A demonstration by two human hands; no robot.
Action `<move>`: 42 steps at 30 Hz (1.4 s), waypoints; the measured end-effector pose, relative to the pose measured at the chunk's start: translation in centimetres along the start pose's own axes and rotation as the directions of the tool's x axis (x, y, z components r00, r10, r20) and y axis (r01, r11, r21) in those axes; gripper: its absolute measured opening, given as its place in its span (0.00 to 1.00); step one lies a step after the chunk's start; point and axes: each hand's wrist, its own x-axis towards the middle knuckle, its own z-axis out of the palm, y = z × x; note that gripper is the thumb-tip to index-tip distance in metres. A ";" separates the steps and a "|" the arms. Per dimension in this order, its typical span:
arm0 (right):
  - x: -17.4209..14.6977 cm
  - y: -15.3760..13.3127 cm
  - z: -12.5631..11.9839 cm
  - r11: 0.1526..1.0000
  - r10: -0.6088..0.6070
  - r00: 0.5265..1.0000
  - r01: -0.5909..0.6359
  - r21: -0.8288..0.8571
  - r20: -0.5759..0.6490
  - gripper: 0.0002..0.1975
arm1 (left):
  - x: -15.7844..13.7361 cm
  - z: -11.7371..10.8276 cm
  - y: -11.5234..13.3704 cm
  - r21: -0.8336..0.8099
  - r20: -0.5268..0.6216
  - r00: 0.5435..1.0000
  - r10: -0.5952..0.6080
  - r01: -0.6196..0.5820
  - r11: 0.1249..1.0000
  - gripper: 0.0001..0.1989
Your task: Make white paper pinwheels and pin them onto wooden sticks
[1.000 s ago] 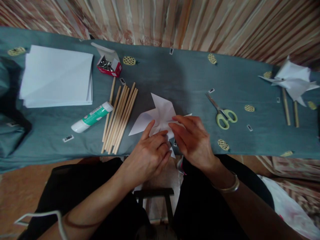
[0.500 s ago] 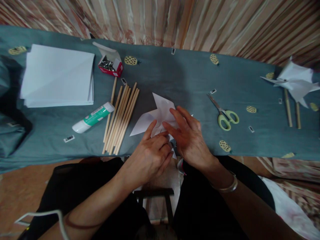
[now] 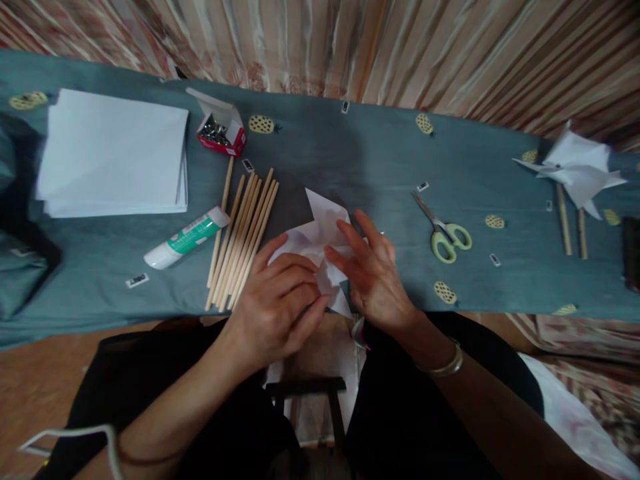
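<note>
A white paper pinwheel [image 3: 327, 223] with pointed blades lies near the front edge of the cloth-covered table, partly under both hands. My left hand [image 3: 280, 300] is at its lower left, fingers curved and closed on a lifted paper flap; the fingertips partly cover the grip. My right hand [image 3: 375, 280] lies over the right side, its thumb pressing near the centre and its other fingers against the paper. Left of the hands lie several wooden sticks [image 3: 245, 233]. Green-handled scissors [image 3: 443, 230] rest to the right.
A white and green glue stick [image 3: 187, 241] touches the sticks. Behind it stand an open red box of metal pins [image 3: 220, 133] and a stack of white paper [image 3: 113, 153]. A finished-looking pinwheel [image 3: 577, 167] on a stick lies far right, beside a dark object [image 3: 631, 253].
My left hand has moved left and slightly down, from the pinwheel's centre to its lower-left flap. My right hand stays almost in place. The view has shifted slightly.
</note>
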 end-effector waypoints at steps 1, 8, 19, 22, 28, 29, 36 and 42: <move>-0.1 -0.1 0.1 1.000 0.003 1.000 -0.003 -0.010 -0.004 0.27 | -0.1 -0.3 -0.4 0.022 -0.027 1.000 -0.009 0.009 1.000 0.05; 0.3 -0.6 0.1 1.000 -0.002 1.000 0.002 -0.017 0.007 0.26 | -0.8 -1.0 -2.3 0.060 -0.065 0.991 -0.113 0.117 0.991 0.05; 1.5 -1.4 -0.2 0.997 -0.004 0.996 -0.003 0.073 0.094 0.24 | -0.3 -0.7 -3.2 0.038 -0.145 0.949 -0.281 0.289 0.957 0.10; 1.4 -1.4 0.1 0.996 -0.017 0.997 0.011 0.084 0.072 0.24 | 0.1 -0.3 -3.5 0.046 -0.165 0.943 -0.289 0.300 0.953 0.11; 1.8 -1.4 -0.1 0.996 -0.037 0.992 0.027 0.085 0.123 0.23 | 1.1 0.2 -3.4 0.052 -0.201 0.937 -0.285 0.300 0.952 0.12; 1.8 -1.3 -0.2 0.996 -0.037 0.990 0.026 0.086 0.135 0.23 | 1.2 0.2 -3.3 0.053 -0.202 0.935 -0.290 0.306 0.950 0.12; 1.2 -0.1 -0.5 0.998 -0.015 0.994 0.007 0.070 0.110 0.21 | 1.5 0.5 -2.5 0.010 -0.255 0.915 -0.312 0.325 0.946 0.10; 1.1 -0.5 -0.1 0.999 -0.015 0.996 0.011 0.049 0.083 0.23 | 2.0 0.4 -2.5 -0.078 -0.281 0.891 -0.357 0.349 0.934 0.11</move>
